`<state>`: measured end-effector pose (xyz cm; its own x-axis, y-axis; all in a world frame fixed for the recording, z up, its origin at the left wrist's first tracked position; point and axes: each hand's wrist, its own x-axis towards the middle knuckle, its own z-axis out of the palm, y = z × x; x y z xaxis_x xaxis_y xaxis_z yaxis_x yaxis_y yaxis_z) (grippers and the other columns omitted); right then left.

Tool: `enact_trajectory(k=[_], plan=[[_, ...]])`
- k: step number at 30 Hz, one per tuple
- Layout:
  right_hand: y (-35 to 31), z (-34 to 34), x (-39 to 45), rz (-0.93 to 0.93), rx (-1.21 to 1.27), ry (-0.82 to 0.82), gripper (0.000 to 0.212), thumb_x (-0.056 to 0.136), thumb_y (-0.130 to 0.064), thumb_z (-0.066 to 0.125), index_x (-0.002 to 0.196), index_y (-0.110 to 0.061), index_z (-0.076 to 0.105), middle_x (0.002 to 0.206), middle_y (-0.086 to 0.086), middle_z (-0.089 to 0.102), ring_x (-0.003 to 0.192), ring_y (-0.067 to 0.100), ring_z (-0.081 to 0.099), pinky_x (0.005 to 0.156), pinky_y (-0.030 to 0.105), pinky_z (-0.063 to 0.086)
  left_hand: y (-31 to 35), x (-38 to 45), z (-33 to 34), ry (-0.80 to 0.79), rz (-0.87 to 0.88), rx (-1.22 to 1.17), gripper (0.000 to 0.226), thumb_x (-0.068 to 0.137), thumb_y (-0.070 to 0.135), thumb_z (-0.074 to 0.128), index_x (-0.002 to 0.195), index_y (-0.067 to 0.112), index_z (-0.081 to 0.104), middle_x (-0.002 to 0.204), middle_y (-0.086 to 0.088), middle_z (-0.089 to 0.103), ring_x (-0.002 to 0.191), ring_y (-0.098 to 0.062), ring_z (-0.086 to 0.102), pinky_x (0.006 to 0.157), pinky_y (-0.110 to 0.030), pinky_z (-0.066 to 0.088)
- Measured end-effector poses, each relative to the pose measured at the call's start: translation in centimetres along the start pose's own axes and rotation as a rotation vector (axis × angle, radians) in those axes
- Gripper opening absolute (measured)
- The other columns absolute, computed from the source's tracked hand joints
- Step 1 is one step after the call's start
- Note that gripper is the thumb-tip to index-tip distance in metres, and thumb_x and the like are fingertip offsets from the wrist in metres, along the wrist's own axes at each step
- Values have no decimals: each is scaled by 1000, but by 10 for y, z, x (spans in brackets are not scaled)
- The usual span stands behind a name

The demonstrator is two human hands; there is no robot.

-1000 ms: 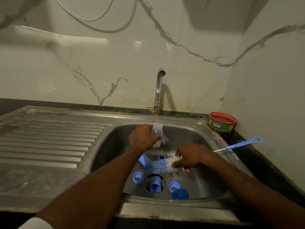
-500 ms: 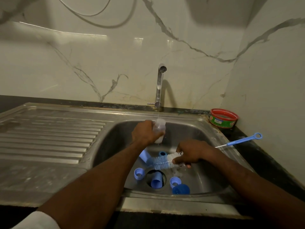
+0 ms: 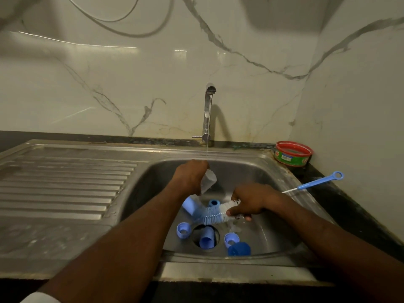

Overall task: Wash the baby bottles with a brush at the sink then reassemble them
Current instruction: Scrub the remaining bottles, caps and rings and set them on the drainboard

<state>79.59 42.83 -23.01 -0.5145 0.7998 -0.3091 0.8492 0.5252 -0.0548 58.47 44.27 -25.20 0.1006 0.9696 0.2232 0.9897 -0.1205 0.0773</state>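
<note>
My left hand (image 3: 189, 176) grips a clear baby bottle (image 3: 208, 180) over the steel sink (image 3: 273, 226), right under the thin stream from the tap (image 3: 207, 114). My right hand (image 3: 250, 201) holds the handle of a blue and white bottle brush (image 3: 213, 214), whose bristles point left above the drain. On the sink floor lie several blue bottle parts: a ring (image 3: 183, 230), a cap in the drain (image 3: 206, 239), another ring (image 3: 231, 239), a dark blue cap (image 3: 239, 249), a small ring (image 3: 213, 202) and a light blue piece (image 3: 189, 206).
A ribbed draining board (image 3: 65, 182) lies to the left. A red and green tub (image 3: 293, 153) stands at the back right corner. A thin blue-handled nipple brush (image 3: 317, 182) lies on the dark counter right of the sink. Marble walls close in behind and on the right.
My left hand has shifted the bottle slightly and tipped it under the running water. The right hand with the brush has stayed almost still. The camera has tilted a little.
</note>
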Motion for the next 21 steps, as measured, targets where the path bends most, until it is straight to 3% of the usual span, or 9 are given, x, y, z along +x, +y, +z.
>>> enact_trajectory(k=[6, 11, 14, 17, 21], plan=[[-1, 0, -2, -19, 10, -9, 32, 93, -55, 62, 80, -27, 69, 57, -12, 68, 62, 0, 66, 85, 31, 55, 2, 1, 5, -36, 39, -4, 78, 73, 25, 88, 138, 26, 45, 142, -4, 50, 129, -25, 49, 105, -44, 46], [-1, 0, -1, -15, 2, -6, 30, 93, -54, 62, 79, -28, 66, 56, -12, 68, 60, 0, 64, 87, 33, 55, -5, 4, 11, 58, 50, -205, 93, 66, 34, 91, 142, 33, 39, 138, -4, 55, 125, -25, 53, 102, -42, 49], [-1, 1, 0, -4, 7, -6, 31, 93, -56, 62, 81, -28, 67, 60, -12, 70, 64, 0, 66, 85, 32, 54, -9, 8, 11, 139, -11, -380, 82, 68, 44, 88, 138, 35, 46, 133, -6, 55, 120, -24, 53, 97, -34, 46], [0, 2, 0, -4, 12, -4, 29, 93, -56, 62, 85, -28, 68, 61, -11, 70, 60, -2, 64, 82, 29, 52, -11, 9, 12, 174, -115, -444, 70, 74, 49, 84, 133, 24, 55, 131, -8, 54, 118, -24, 52, 97, -33, 44], [0, 1, 1, -3, -11, -3, 32, 93, -56, 62, 76, -28, 65, 58, -12, 68, 61, -1, 64, 87, 31, 54, -9, 7, 15, 145, -198, -434, 55, 86, 58, 71, 118, 14, 65, 113, -7, 69, 94, -15, 60, 88, -31, 52]])
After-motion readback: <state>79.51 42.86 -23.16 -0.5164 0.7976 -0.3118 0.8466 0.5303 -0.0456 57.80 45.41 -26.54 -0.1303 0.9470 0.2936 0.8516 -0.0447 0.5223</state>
